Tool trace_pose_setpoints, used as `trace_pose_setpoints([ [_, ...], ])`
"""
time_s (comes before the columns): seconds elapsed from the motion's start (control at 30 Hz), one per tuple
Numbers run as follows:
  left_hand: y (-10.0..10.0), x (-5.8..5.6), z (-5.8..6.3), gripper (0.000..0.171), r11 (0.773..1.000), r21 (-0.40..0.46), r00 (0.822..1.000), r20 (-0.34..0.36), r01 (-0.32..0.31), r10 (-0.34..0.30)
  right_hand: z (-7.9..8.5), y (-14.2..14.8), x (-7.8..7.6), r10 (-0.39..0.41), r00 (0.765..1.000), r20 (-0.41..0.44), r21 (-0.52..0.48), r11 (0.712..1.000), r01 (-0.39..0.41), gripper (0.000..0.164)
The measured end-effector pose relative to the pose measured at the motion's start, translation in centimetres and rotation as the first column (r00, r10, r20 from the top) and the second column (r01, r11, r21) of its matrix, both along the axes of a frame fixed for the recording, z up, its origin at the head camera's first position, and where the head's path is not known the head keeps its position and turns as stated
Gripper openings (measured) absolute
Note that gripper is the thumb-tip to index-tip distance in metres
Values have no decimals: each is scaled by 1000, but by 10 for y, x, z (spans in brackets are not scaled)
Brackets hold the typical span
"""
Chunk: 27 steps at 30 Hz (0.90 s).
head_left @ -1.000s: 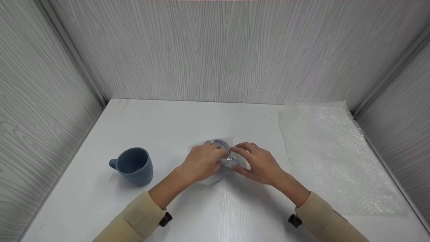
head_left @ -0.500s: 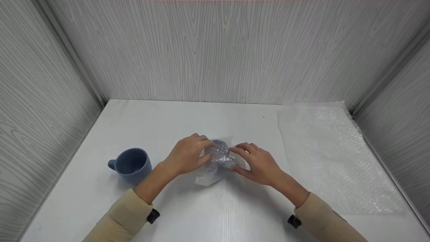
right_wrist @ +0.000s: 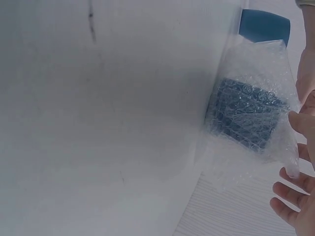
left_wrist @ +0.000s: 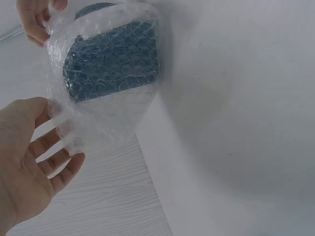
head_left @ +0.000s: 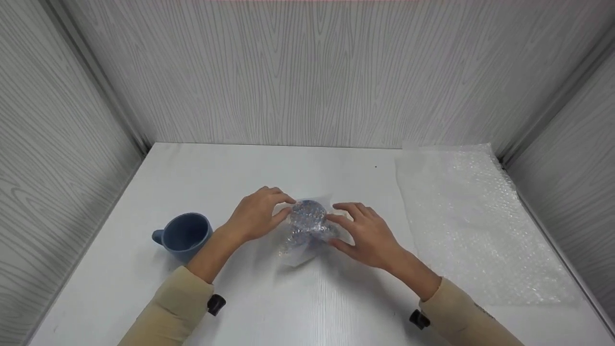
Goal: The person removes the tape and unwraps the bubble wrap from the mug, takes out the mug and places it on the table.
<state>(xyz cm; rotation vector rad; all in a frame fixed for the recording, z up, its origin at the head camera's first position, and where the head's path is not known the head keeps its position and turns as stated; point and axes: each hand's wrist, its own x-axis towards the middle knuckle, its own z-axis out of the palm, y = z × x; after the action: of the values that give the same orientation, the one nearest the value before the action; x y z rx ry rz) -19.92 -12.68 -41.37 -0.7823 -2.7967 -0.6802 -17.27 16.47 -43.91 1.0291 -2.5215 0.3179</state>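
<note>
A blue mug wrapped in bubble wrap (head_left: 307, 216) sits on the table at the middle of the head view. Its blue side shows through the bubbles in the left wrist view, under loose clear flaps. My left hand (head_left: 257, 214) is at its left, fingers spread and relaxed, fingertips right at the plastic's edge. On the other side my right hand (head_left: 367, 235) holds a bunched part of the wrap between thumb and forefinger, the other fingers loose. A bare blue mug (head_left: 186, 235) stands upright to the left, handle pointing left, partly behind my left forearm.
A large flat sheet of bubble wrap (head_left: 480, 226) lies along the right side of the white table (head_left: 288, 307). Grey wood-grain panels (head_left: 288, 72) close off the back and both sides.
My left hand has drawn back to the left off the top of the wrapped mug, uncovering its round end. The right hand has stayed almost in place.
</note>
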Motion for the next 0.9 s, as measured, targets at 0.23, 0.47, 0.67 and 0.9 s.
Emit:
trace_pose_setpoints([
  [0.23,-1,-4,-5,23,1000,3,1000,16,6,-6,-2,-2,2,55,987,-150,-8,998,-57,43],
  [0.47,1,-4,-4,26,1000,-6,999,41,10,-10,-3,-10,5,57,964,-258,-1,998,-60,43],
  [0.67,2,-2,-6,27,1000,3,998,57,20,-20,-5,-14,7,90,951,-296,34,996,-83,46],
  [0.9,3,0,-7,29,999,11,998,58,30,-30,-5,-16,8,98,960,-263,46,995,-89,45],
])
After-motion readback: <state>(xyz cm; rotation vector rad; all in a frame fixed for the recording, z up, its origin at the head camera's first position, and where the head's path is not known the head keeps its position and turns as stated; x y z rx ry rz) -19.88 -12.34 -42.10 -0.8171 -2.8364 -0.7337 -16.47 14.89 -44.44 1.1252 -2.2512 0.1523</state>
